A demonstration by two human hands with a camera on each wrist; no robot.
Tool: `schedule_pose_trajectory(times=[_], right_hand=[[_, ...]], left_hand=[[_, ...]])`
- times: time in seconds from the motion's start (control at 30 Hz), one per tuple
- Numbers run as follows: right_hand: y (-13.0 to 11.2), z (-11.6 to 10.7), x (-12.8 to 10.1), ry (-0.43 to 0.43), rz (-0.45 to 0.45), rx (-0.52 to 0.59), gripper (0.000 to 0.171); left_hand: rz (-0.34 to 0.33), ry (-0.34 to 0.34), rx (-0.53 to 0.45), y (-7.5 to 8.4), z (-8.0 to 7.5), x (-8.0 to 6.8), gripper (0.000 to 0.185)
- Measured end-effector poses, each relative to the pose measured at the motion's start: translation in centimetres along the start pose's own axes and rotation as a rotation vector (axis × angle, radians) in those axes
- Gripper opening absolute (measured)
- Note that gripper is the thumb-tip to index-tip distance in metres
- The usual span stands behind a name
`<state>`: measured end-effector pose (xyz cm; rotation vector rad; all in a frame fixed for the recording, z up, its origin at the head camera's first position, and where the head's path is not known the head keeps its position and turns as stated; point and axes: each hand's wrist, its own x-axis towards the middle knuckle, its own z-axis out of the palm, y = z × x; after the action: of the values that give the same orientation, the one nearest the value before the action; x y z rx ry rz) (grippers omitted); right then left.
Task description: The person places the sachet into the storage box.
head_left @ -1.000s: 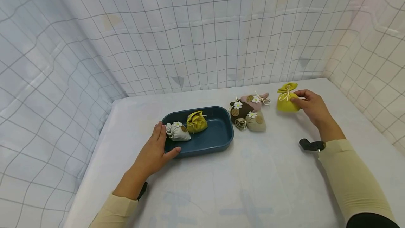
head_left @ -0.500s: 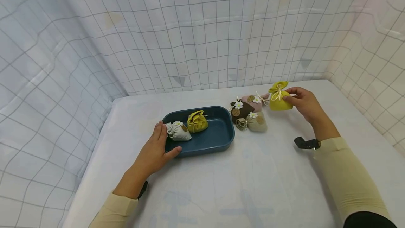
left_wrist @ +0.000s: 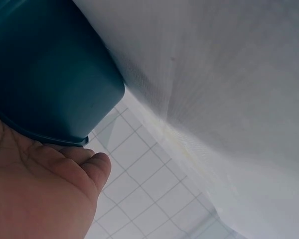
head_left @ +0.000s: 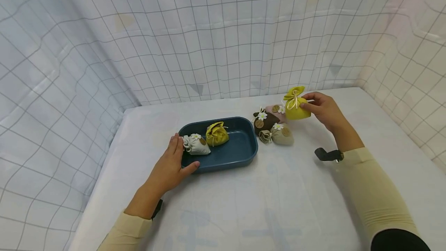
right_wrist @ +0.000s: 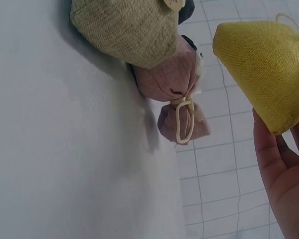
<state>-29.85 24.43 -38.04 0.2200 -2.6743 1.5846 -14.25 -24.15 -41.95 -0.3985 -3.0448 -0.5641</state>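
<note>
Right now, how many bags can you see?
6: white bag and mustard bag in the tray; brown bag, pink bag, beige bag on the table; yellow bag in the fingers of the right hand.

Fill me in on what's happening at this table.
A person's right hand holds a bright yellow pouch above the table, near a brown pouch, a pink pouch and a beige pouch clustered right of the blue tray. The left hand rests against the tray's left end. Inside lie a white pouch and a mustard pouch.
</note>
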Motion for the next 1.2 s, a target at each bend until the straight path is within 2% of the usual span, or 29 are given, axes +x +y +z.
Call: schedule_pose_trajectory(times=[0.63, 1.0, 1.2], right_hand=[[-3.0, 3.1, 0.9, -0.069, -0.130, 0.062, 0.032], [-5.4, 5.8, 1.2, -0.159, -0.189, 0.195, 0.030], [-6.6, 7.6, 1.3, -0.212, -0.192, 0.264, 0.030]], left_hand=[[0.002, 0.005, -0.006, -0.3, 0.3, 0.1, 0.106], [-0.004, -0.003, 0.000, -0.2, 0.2, 0.1, 0.106], [-0.006, -0.004, -0.002, -0.2, 0.1, 0.1, 0.105]])
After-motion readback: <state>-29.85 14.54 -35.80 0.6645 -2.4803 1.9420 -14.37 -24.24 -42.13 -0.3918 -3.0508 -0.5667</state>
